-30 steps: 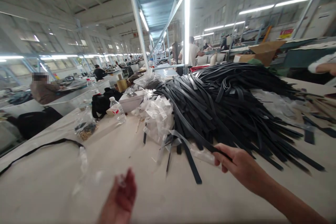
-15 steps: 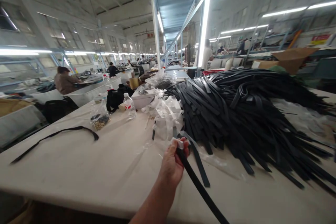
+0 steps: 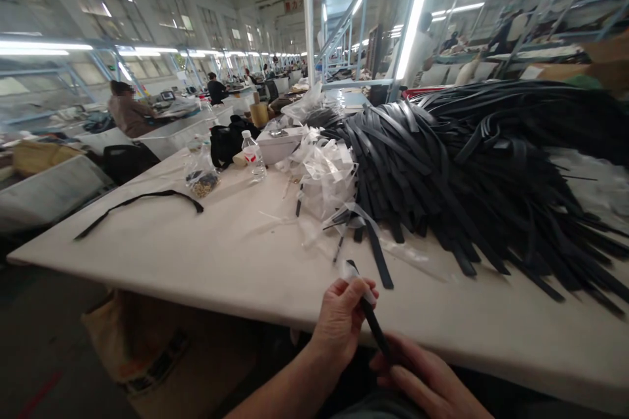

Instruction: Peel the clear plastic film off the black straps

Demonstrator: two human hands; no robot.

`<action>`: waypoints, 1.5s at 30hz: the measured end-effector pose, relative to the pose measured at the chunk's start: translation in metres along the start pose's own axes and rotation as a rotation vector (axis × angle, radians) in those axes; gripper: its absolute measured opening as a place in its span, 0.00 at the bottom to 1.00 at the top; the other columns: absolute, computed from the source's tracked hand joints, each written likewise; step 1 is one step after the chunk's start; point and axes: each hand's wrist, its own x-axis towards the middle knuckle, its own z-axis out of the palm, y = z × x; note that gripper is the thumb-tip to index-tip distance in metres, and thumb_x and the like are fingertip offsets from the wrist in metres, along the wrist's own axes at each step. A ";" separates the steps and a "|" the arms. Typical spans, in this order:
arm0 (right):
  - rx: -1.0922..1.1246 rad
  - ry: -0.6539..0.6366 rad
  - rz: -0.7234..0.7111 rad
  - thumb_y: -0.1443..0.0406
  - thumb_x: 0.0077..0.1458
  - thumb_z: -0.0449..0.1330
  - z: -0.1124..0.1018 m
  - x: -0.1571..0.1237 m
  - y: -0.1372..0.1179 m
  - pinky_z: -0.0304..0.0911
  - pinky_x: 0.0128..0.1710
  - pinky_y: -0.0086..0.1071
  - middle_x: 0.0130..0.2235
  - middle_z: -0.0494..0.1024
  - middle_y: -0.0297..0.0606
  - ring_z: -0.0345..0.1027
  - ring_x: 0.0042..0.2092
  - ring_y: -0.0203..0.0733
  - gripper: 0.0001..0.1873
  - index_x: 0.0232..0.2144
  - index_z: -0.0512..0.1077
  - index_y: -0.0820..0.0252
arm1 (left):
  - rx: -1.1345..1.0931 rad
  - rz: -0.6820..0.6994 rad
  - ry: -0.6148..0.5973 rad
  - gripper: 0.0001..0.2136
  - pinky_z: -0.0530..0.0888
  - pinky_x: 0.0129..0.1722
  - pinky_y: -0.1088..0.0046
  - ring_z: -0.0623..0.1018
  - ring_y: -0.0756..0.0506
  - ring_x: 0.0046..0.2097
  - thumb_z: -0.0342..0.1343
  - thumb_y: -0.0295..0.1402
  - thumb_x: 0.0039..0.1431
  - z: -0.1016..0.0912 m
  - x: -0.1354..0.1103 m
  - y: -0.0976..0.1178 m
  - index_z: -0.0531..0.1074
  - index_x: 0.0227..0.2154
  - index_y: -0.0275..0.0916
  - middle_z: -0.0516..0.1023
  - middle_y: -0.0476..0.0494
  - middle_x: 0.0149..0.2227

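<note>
My left hand (image 3: 344, 314) pinches the end of a black strap (image 3: 377, 332), with a small white translucent piece (image 3: 369, 298) around or against the strap there. Lower down, my right hand (image 3: 417, 366) has its fingers closed round the same strap, close to the table's front edge. A large heap of black straps (image 3: 417, 170) lies beyond both hands to the right. Beside it sits a pile of clear plastic wrapping (image 3: 329, 173). One strap end (image 3: 381, 262) reaches out from the heap toward my left hand.
On the pale table (image 3: 206, 262) stand a water bottle (image 3: 253, 157), a bag of small parts (image 3: 201, 177) and a white box (image 3: 280, 144). A lone black strap (image 3: 142, 200) lies at the left. A tan bag (image 3: 162, 340) is below the table edge. Several people work farther off.
The view has tipped downward. My left hand has drawn back with the strap toward the table's front edge. My right hand has come into view, holding the strap.
</note>
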 end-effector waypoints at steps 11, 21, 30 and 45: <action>-0.459 0.194 -0.258 0.48 0.65 0.44 -0.006 0.035 -0.039 0.59 0.25 0.30 0.20 0.69 0.31 0.65 0.22 0.37 0.25 0.25 0.67 0.55 | -0.087 0.185 0.147 0.18 0.77 0.33 0.77 0.81 0.48 0.34 0.73 0.42 0.42 -0.032 0.006 0.060 0.78 0.32 0.35 0.83 0.43 0.35; -0.563 0.145 -0.208 0.50 0.65 0.42 0.011 0.064 -0.050 0.60 0.28 0.34 0.23 0.72 0.35 0.68 0.26 0.42 0.23 0.27 0.66 0.55 | -0.024 0.101 0.020 0.15 0.76 0.34 0.74 0.80 0.47 0.32 0.72 0.39 0.44 -0.032 -0.010 0.015 0.80 0.29 0.32 0.82 0.42 0.30; -0.152 -0.094 -0.040 0.50 0.62 0.50 -0.003 0.032 -0.017 0.67 0.23 0.30 0.32 0.77 0.35 0.67 0.21 0.37 0.31 0.63 0.58 0.51 | -0.065 0.212 0.304 0.14 0.74 0.34 0.78 0.78 0.50 0.33 0.74 0.38 0.42 -0.077 -0.026 0.036 0.80 0.29 0.34 0.82 0.44 0.32; -0.153 -0.144 -0.069 0.43 0.58 0.50 0.028 0.064 -0.011 0.66 0.20 0.30 0.29 0.76 0.34 0.66 0.19 0.37 0.37 0.63 0.60 0.56 | -0.126 0.182 0.334 0.13 0.74 0.36 0.78 0.78 0.50 0.36 0.72 0.36 0.45 -0.100 -0.047 0.014 0.81 0.32 0.35 0.82 0.43 0.35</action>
